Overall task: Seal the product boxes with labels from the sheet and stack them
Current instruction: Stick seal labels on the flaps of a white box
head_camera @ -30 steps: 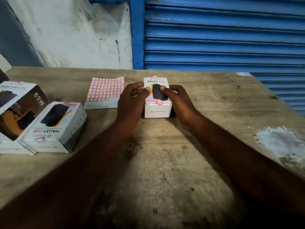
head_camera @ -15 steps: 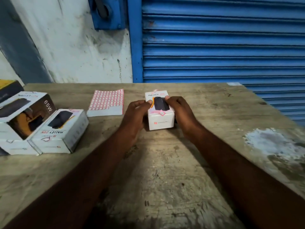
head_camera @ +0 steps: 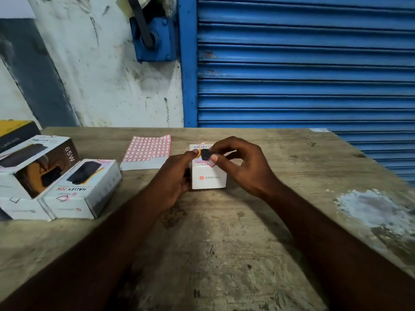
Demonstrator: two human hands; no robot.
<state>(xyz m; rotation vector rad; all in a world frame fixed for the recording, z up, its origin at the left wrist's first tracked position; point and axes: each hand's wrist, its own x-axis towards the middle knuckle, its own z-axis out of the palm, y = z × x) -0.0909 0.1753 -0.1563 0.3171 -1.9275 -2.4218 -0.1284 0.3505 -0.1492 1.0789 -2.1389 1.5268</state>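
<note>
White cardboard product box (head_camera: pixel 208 179): it stands mid-table, just right of the label sheet, with its "PORTRONICS" end facing you.
Left hand (head_camera: pixel 177 173): you grip the box's left side, your thumb laid over its top edge.
Right hand (head_camera: pixel 238 163): your fingers curl above the box top and your thumb tip rests on the label; I cannot tell whether thumb and forefinger pinch it.
Red-bordered square label (head_camera: pixel 210 163): it sits cornerwise at the box's near top edge.
Sheet of red-bordered labels (head_camera: pixel 147 151): it lies flat on the table, beyond your left hand.
White "HALLEY 20K" box (head_camera: pixel 85 189): it lies at your left, touching a larger "65W" box (head_camera: pixel 38 167), well apart from the box you hold.
Yellow-and-black box (head_camera: pixel 15 131): it is at the far left, behind those two.
Worn wooden table (head_camera: pixel 224 243): a pale patch (head_camera: pixel 370 209) marks its right side.
Blue ribbed shutter (head_camera: pixel 303 63): it rises behind the table.
</note>
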